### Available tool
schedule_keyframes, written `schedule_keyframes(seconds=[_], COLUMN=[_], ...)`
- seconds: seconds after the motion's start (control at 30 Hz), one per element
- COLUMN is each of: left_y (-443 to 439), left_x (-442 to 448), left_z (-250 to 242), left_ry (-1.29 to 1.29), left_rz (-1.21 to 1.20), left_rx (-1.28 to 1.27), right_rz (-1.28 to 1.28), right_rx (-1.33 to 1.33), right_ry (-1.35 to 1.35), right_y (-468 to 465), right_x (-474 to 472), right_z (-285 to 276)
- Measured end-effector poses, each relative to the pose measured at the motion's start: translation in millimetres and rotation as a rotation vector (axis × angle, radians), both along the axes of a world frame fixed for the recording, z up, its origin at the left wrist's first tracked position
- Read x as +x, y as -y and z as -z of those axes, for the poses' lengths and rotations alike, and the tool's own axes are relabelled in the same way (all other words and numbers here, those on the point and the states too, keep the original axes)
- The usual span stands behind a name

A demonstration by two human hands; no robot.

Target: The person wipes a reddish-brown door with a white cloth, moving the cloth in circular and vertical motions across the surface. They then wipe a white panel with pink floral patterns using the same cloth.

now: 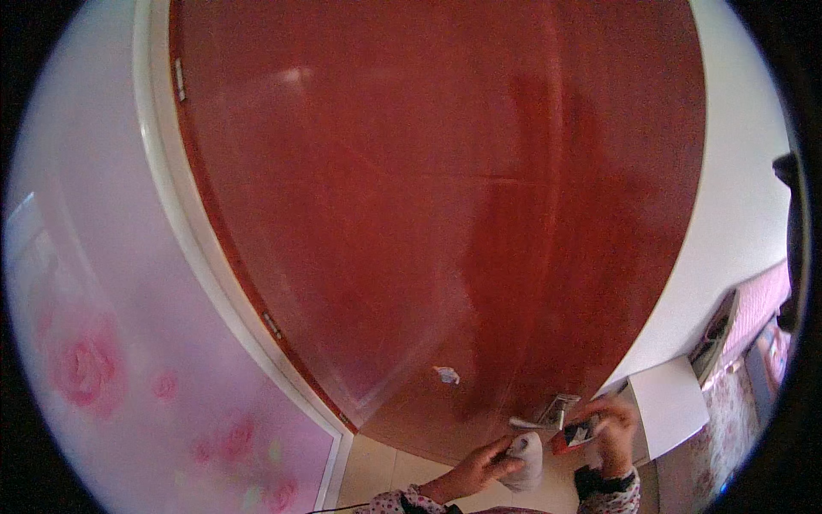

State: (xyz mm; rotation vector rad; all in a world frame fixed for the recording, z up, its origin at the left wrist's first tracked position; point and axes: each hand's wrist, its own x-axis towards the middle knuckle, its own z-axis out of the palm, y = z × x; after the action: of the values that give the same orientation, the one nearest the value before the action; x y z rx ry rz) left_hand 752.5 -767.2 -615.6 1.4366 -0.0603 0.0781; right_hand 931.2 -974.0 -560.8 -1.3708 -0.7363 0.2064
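Observation:
My left hand (478, 468) grips a whitish rounded roll (528, 466) with a small dark hole at its upper end; whether it is yarn or cloth I cannot tell. Close by on the right, my right hand (618, 429) is blurred and has its fingers around a small red and black object (577, 438), whose exact kind is unclear. Just above both hands, the metal lever handle (538, 423) sticks out from a reddish-brown door (398, 244). The door appears shut in its frame.
A pale door frame (192, 212) and a wall with pink roses (90, 369) stand at left. A small whitish patch (446, 374) is on the door. White furniture (668, 405) stands at right, near a patterned rug (729, 401). Beige floor tiles (369, 466) show below.

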Motion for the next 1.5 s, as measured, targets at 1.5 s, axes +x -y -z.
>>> schedule_keyframes(seconds=[1.5], left_y=[-452.5], left_x=[-79.0], left_z=[-118.0], left_ry=[0.282], left_rz=[-1.926], left_rx=[1.336], right_rz=[0.693], right_rx=[0.380], right_ry=[-0.122], right_y=[-22.8], right_x=[129.4], right_z=[20.9])
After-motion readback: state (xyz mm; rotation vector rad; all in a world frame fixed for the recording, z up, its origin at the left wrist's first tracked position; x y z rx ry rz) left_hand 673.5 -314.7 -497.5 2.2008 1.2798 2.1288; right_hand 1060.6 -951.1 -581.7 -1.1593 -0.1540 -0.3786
